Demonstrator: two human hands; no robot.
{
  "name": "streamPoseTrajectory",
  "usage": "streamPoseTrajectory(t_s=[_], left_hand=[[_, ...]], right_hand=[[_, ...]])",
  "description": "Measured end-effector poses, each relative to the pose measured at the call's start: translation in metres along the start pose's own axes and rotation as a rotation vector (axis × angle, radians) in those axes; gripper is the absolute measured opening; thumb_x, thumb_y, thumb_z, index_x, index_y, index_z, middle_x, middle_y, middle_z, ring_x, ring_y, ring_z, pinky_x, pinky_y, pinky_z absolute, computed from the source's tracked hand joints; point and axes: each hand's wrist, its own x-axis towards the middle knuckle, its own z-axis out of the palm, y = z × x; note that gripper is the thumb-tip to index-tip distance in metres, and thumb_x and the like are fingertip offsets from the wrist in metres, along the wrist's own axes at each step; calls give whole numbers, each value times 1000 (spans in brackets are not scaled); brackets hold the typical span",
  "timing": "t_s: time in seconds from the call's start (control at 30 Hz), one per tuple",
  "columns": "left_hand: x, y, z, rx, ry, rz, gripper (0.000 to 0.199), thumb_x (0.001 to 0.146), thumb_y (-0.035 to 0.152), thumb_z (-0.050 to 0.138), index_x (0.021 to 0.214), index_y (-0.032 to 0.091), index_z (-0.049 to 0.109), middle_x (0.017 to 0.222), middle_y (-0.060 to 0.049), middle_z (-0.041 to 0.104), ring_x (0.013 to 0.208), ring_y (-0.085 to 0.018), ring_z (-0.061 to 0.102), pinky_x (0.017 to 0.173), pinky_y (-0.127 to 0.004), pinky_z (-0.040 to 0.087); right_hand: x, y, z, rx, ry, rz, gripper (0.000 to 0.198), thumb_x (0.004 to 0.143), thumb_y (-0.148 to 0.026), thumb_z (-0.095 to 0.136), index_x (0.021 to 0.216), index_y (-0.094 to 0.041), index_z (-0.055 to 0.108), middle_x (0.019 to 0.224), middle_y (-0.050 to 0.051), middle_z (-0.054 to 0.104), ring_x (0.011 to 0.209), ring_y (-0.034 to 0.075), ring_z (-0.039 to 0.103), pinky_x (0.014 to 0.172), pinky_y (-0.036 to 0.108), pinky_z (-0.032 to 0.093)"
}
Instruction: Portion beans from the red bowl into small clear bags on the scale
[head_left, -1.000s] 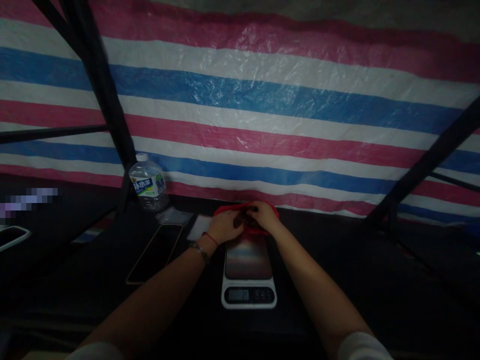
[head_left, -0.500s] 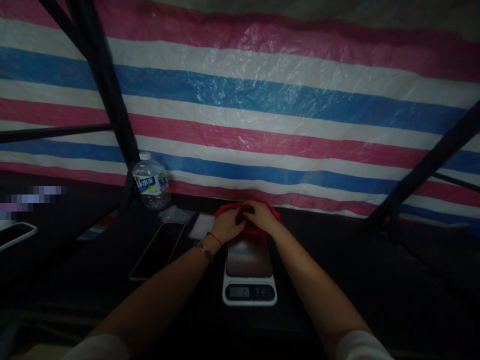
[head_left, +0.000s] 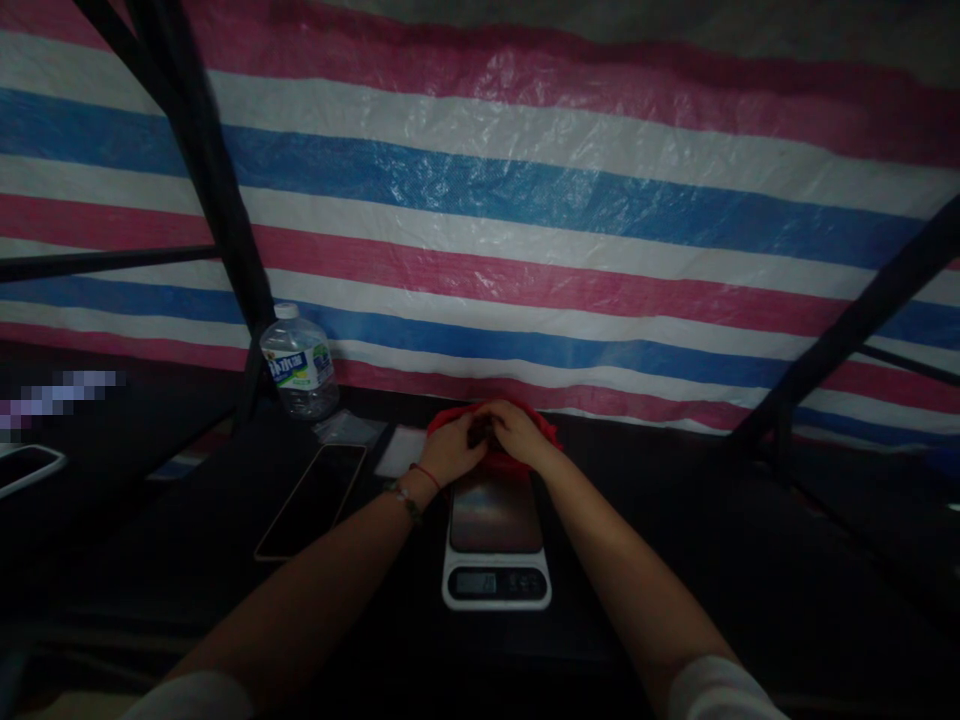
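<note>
A red plastic bag point(head_left: 551, 432) lies at the far end of a white kitchen scale point(head_left: 497, 588), its near edge reaching over the plate. Over the bag, my left hand point(head_left: 456, 447) and my right hand point(head_left: 514, 430) come together with fingers curled inward, closed around something dark brown. The fingertips are mostly hidden, so what sits between them is unclear. Bare metal plate shows between my forearms, and the small display in front is lit.
Left of the scale lie a white card or packet point(head_left: 400, 452), a clear plastic bag point(head_left: 349, 428) and a phone point(head_left: 313, 500). Behind them stands a clear bottle point(head_left: 301, 365). Dark metal posts point(head_left: 217, 200) and a striped tarp point(head_left: 525, 260) border the table.
Both hands stay over the red bag with only slight finger movement. The scale's digits seem to differ. The whole view has shifted a little.
</note>
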Motion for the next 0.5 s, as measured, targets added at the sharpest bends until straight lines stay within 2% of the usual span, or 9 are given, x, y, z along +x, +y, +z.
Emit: streamPoseTrajectory(t_s=[0.07, 0.13, 0.27, 0.33, 0.4, 0.5], left_hand=[[0, 0, -1, -6, 8, 18, 37, 82, 34, 55, 115, 18, 56, 102, -8, 69, 92, -23, 66, 80, -32, 50], [1, -1, -3, -16, 30, 42, 39, 81, 32, 56, 118, 18, 55, 108, -9, 68, 97, -23, 65, 84, -33, 50], [2, -1, -6, 23, 57, 81, 42, 79, 28, 57, 119, 19, 55, 117, -9, 64, 108, -23, 60, 94, -34, 47], [2, -1, -7, 71, 57, 88, 40, 80, 30, 56, 118, 18, 56, 116, -10, 63, 107, -24, 60, 92, -34, 47], [1, -1, -7, 109, 52, 100, 39, 82, 33, 54, 119, 18, 55, 117, -10, 63, 106, -24, 61, 90, -35, 49], [1, -1, -7, 136, 25, 132, 40, 84, 36, 52, 120, 19, 54, 119, -11, 62, 106, -24, 61, 90, -35, 49]], right_hand=[[1, -1, -4, -77, 23, -15, 40, 74, 2, 38, 96, -15, 66, 103, 7, 66, 100, 15, 58, 93, 30, 44], [0, -4, -9, -217, -11, 53, 37, 77, -1, 39, 96, -14, 67, 102, 9, 66, 100, 17, 58, 93, 30, 43], [-8, -9, -13, -515, -323, 345, 27, 84, -17, 49, 103, -13, 68, 107, 17, 66, 95, 24, 63, 85, 34, 46], [-13, -9, -11, -592, -438, 431, 37, 83, -29, 56, 116, -13, 64, 115, 20, 63, 97, 28, 64, 83, 37, 47], [-15, -6, -9, -604, -462, 428, 47, 80, -33, 61, 123, -15, 60, 120, 20, 62, 99, 29, 64, 83, 36, 48], [-14, -2, -9, -559, -432, 372, 35, 81, -27, 61, 114, -17, 67, 111, 16, 68, 96, 26, 66, 81, 31, 49]])
